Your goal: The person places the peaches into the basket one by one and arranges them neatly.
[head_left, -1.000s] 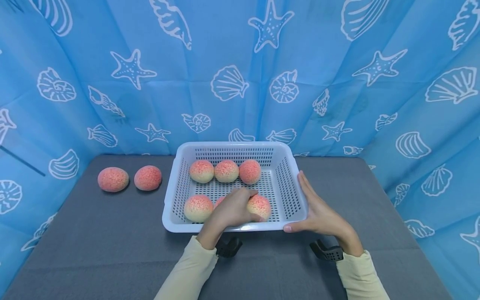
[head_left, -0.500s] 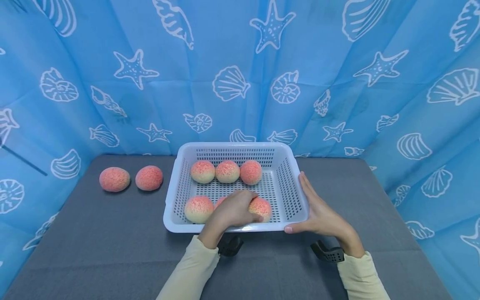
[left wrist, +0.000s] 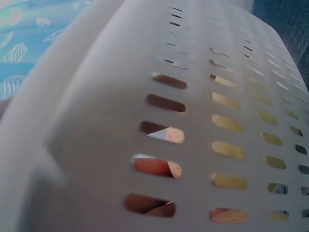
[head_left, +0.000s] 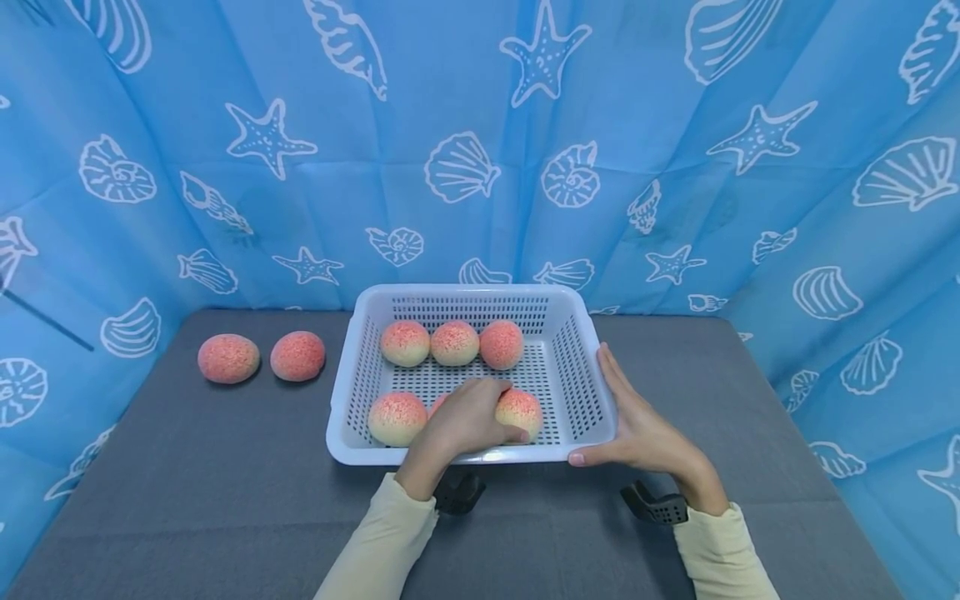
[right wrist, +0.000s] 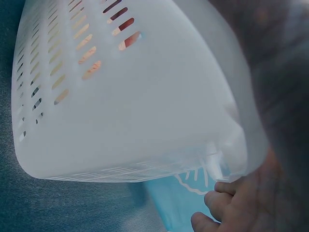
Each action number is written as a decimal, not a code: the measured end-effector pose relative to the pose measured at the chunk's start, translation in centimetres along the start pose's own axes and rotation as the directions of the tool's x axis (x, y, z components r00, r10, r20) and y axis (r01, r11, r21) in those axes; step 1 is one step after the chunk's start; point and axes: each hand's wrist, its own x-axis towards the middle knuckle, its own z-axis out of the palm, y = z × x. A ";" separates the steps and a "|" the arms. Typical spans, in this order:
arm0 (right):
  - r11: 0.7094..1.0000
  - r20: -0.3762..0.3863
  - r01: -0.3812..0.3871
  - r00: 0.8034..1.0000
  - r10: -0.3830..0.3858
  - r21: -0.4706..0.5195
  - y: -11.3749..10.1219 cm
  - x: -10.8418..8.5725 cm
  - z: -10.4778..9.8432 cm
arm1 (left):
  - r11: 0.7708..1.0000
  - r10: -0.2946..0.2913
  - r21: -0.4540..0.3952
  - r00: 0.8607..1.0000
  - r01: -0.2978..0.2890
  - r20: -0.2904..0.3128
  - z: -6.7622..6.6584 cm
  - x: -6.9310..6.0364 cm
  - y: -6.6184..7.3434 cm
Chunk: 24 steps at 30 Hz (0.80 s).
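Observation:
My left hand [head_left: 471, 417] reaches over the front rim of a white plastic basket [head_left: 581, 367]. Its thumb and fingers hold a pink and pale-yellow peach [head_left: 520, 410] low in the front right part of the basket. At the basket's near right corner, my right hand [head_left: 647, 433] grips the rim, thumb along the front and fingers along the right side. To the left of the held peach, another peach [head_left: 438, 403] is mostly hidden by my left hand, beside a fully visible peach [head_left: 397, 418]. The basket wall [left wrist: 96, 145] fills the left wrist view.
Three peaches stand in a row along the back of the basket, the middle peach [head_left: 454, 343] among them. Two more, a left peach [head_left: 228, 359] and a right peach [head_left: 297, 356], lie on the dark grey cloth [head_left: 225, 467]. A blue shell-print curtain [head_left: 480, 225] hangs behind.
The peach in my left hand has turned very slightly, showing more of its pale side. Both hands and the basket stay in place; the view itself has shifted a little.

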 end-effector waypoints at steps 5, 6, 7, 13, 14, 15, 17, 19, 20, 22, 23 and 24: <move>1.000 -0.007 0.006 1.000 -0.007 -0.016 0.1 0.0 0.0 | 1.000 0.005 0.030 1.000 -0.005 -0.010 0.0 0.1 0.0; 1.000 -0.009 0.009 1.000 -0.009 -0.018 0.1 0.0 0.0 | 0.999 0.006 0.034 1.000 -0.005 -0.010 0.0 0.1 0.0; 1.000 -0.009 0.010 1.000 -0.010 -0.017 0.1 0.0 0.0 | 0.999 0.006 0.035 1.000 -0.006 -0.011 0.0 0.1 0.0; 1.000 -0.007 0.012 1.000 -0.012 -0.001 0.0 0.0 0.0 | 0.999 -0.011 0.031 1.000 0.011 -0.027 0.0 -0.1 0.0; 1.000 -0.007 0.011 1.000 -0.011 0.000 0.0 0.0 0.0 | 0.999 -0.011 0.035 0.999 0.012 -0.032 0.0 -0.1 0.0; 1.000 -0.007 0.010 1.000 -0.010 0.003 0.0 0.0 0.0 | 0.999 -0.010 0.037 0.999 0.012 -0.036 0.0 -0.1 0.0; 1.000 -0.007 0.009 1.000 -0.008 0.008 -0.1 0.0 0.0 | 0.999 -0.006 0.039 0.999 0.007 -0.040 0.0 -0.1 0.1; 1.000 -0.005 0.008 1.000 -0.008 0.017 -0.1 0.0 0.1 | 0.999 -0.004 0.040 0.999 0.005 -0.043 0.0 -0.1 0.1; 1.000 -0.004 0.006 1.000 -0.006 0.021 -0.1 0.0 0.1 | 0.999 -0.003 0.037 0.999 0.005 -0.044 0.0 -0.2 0.1; 1.000 -0.002 0.005 1.000 -0.005 0.027 -0.1 0.0 0.1 | 0.999 -0.003 0.033 0.999 0.004 -0.046 0.1 -0.2 0.0; 1.000 -0.002 0.005 1.000 -0.005 0.029 -0.1 0.0 0.1 | 0.999 -0.003 0.031 0.999 0.004 -0.048 0.1 -0.2 0.0; 1.000 -0.003 0.005 1.000 -0.005 0.028 -0.1 0.0 0.2 | 1.000 -0.002 0.029 0.999 0.003 -0.049 0.1 -0.2 0.0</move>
